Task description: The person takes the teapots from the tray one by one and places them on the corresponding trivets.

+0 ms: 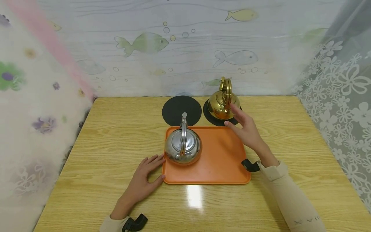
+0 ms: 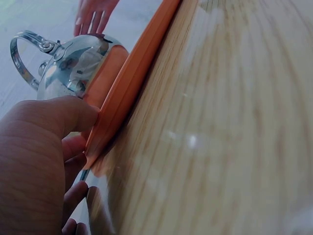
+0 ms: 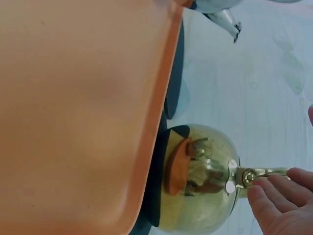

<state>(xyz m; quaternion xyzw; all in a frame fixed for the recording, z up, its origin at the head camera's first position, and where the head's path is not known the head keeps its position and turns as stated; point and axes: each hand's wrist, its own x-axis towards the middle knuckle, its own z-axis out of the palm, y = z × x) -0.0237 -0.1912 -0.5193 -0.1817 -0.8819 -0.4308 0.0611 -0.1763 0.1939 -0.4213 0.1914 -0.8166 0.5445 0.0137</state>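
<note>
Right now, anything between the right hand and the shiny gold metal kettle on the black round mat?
Nothing visible. The right hand is open beside the gold metal kettle, fingertips at its upright handle, no object between.

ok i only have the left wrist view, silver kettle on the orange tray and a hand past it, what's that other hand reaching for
Observer: The right hand is at the upright handle of a gold kettle, fingers straight, not wrapped round it.
Operator: is that kettle on the tray too
Observer: No, it stands on a black round mat behind the orange tray.
Operator: any free mat
Observer: Yes, a second black mat lies bare to its left.
</note>
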